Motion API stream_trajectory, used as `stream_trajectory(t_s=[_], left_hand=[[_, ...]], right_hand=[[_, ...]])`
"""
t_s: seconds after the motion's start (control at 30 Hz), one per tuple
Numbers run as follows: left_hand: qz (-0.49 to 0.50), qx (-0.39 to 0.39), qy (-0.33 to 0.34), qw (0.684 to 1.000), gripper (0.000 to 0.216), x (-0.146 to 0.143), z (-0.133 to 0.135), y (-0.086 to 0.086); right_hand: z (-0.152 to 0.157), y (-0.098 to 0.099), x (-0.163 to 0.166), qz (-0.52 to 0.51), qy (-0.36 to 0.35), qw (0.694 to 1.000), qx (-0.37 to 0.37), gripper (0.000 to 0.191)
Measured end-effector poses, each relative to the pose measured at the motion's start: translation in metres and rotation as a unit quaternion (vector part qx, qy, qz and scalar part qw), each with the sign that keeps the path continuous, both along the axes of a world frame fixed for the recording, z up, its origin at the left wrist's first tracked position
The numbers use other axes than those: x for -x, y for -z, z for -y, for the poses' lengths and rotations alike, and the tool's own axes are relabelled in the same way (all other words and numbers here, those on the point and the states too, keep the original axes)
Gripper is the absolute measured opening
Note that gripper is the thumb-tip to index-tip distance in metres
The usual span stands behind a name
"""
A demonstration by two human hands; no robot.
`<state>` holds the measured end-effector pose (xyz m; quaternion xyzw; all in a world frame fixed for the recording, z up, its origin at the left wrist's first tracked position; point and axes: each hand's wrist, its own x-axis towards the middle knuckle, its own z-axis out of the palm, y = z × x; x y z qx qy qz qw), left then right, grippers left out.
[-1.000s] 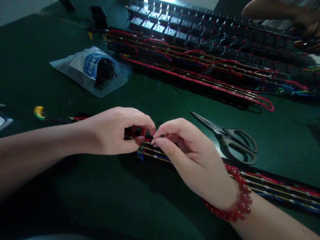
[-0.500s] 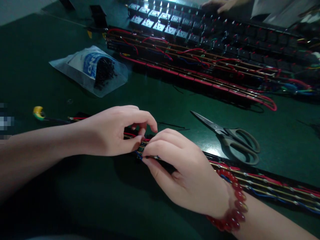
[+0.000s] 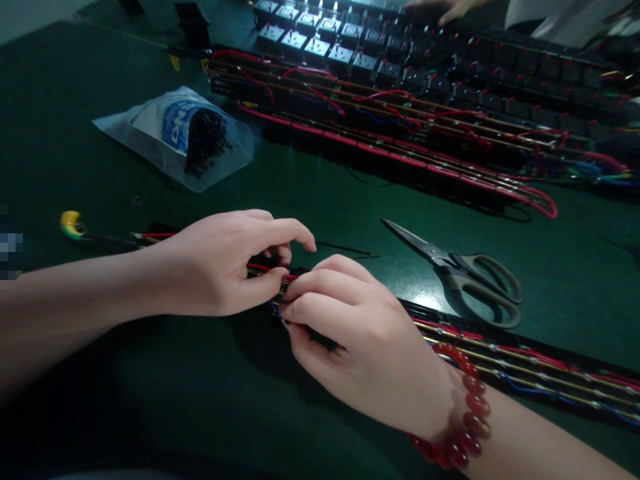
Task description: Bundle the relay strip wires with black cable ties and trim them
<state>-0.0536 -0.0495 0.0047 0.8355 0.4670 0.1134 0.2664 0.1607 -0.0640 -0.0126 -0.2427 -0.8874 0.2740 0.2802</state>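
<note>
A long black socket strip (image 3: 525,370) with red, blue and bare copper wires lies across the green table in front of me. My left hand (image 3: 230,263) curls over its left part, fingers bent and pinching at the wires. My right hand (image 3: 350,333), with a red bead bracelet on the wrist, lies over the strip just right of the left hand, fingers curled down onto it. Whatever the fingertips pinch is hidden under them.
Scissors (image 3: 465,277) lie right of my hands. A plastic bag of small black parts (image 3: 187,137) sits at the back left. Several wired socket strips (image 3: 400,113) fill the back of the table (image 3: 125,373). Another person's hand (image 3: 440,8) works at the top edge.
My right hand, which held a small black piece pinched up between the fingertips, has come down and closed over the strip. The left hand has barely moved.
</note>
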Motion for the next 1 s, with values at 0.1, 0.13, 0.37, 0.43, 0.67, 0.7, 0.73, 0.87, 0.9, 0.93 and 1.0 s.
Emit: stream_trajectory(t_s=[0.1, 0.13, 0.37, 0.43, 0.67, 0.7, 0.73, 0.87, 0.9, 0.93, 1.0], left_hand=[[0.025, 0.020, -0.018, 0.999, 0.035, 0.0006, -0.0008, -0.0004], [0.033, 0.026, -0.024, 0.999, 0.034, 0.0005, -0.0012, -0.0010], [0.082, 0.039, -0.052, 0.995, 0.033, -0.0013, 0.0003, -0.0064], [0.099, 0.043, -0.062, 0.992, 0.036, -0.0011, 0.0015, -0.0060], [0.117, 0.027, -0.049, 0.992, 0.010, 0.0015, -0.0016, -0.0038], [0.111, 0.023, -0.041, 0.993, 0.010, 0.0015, -0.0022, -0.0041], [0.107, 0.022, -0.035, 0.993, 0.011, 0.0014, -0.0027, -0.0046], [0.095, 0.018, -0.030, 0.995, 0.012, 0.0005, -0.0025, -0.0064], [0.090, 0.015, -0.029, 0.995, 0.012, 0.0003, -0.0022, -0.0066], [0.086, 0.012, -0.027, 0.996, 0.012, 0.0002, -0.0020, -0.0068], [0.076, 0.009, -0.021, 0.997, 0.013, 0.0002, -0.0018, -0.0069]], right_hand=[[0.0003, 0.0019, -0.0004, -0.005, 0.003, 1.000, -0.008, 0.018], [0.0005, 0.0020, -0.0007, -0.007, 0.005, 1.000, -0.011, 0.018], [0.0009, -0.0031, -0.0016, 0.001, 0.076, 0.997, -0.031, 0.016], [0.0008, -0.0044, -0.0014, 0.011, 0.091, 0.995, -0.027, 0.016], [-0.0027, -0.0057, -0.0009, -0.001, 0.126, 0.992, 0.029, 0.015], [-0.0033, -0.0058, -0.0010, -0.006, 0.128, 0.991, 0.037, 0.014], [-0.0037, -0.0059, -0.0012, -0.011, 0.129, 0.991, 0.042, 0.014], [-0.0044, -0.0066, -0.0023, -0.016, 0.136, 0.989, 0.053, 0.012], [-0.0045, -0.0068, -0.0025, -0.017, 0.141, 0.988, 0.056, 0.012], [-0.0046, -0.0071, -0.0025, -0.017, 0.145, 0.988, 0.059, 0.011], [-0.0051, -0.0074, -0.0024, -0.020, 0.149, 0.986, 0.065, 0.010]])
